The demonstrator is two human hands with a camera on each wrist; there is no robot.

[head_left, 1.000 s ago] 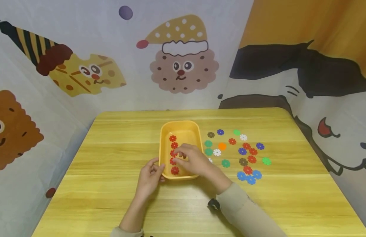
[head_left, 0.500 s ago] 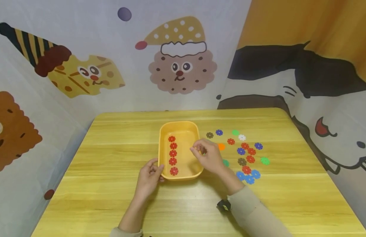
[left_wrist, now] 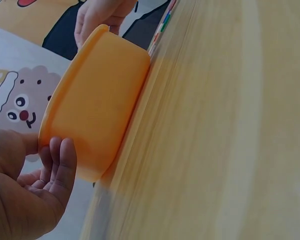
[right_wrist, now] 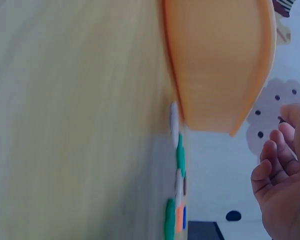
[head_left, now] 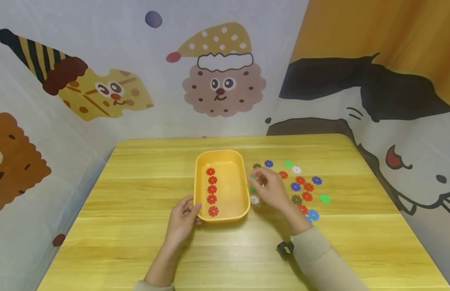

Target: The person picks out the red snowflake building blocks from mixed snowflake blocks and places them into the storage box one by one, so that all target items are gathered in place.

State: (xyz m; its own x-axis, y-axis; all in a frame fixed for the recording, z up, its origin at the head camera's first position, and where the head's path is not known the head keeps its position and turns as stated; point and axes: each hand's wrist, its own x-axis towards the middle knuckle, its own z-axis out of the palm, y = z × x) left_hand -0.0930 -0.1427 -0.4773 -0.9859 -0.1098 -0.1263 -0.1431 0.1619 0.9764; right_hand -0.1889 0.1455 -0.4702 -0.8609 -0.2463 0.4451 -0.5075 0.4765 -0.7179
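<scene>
From the head view, the tray [head_left: 232, 182] lies at 9 o'clock from the right hand [head_left: 270, 188], its long axis running 12 to 6, the red row [head_left: 212, 189] lined up likewise inside its left half. The left hand [head_left: 182, 215] pinches the tray's edge near 8 o'clock. The right hand hangs just past 3 o'clock, fingers loosely bent, nothing seen in them; it is nearer the green discs [head_left: 252, 188], partly hidden at its fingertips. A white disc [head_left: 254, 199] lies at their 6 o'clock.

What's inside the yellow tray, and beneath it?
Inside the yellow tray lie five red discs in one column. What's beneath is hidden: the tray covers that patch of table.
</scene>
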